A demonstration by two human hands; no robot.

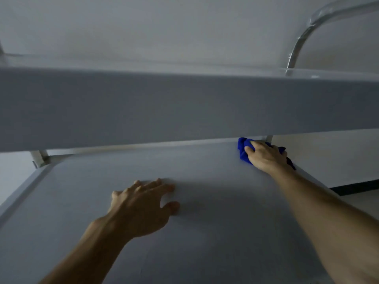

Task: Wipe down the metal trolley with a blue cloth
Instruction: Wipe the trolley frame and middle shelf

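Observation:
The metal trolley fills the view: a lower shelf (205, 181) in front of me and an upper shelf (184, 105) crossing above it. My right hand (264, 154) reaches to the far right corner of the lower shelf and grips a bunched blue cloth (243, 149) against the surface. The cloth pokes out to the left of and beyond the fingers. My left hand (141, 203) rests flat on the lower shelf, fingers spread, holding nothing.
A curved metal handle bar (301, 39) rises from the upper shelf at the top right. Upright posts (40, 157) stand at the lower shelf's far corners. A pale wall lies behind, with a dark skirting strip (354, 186) at the right.

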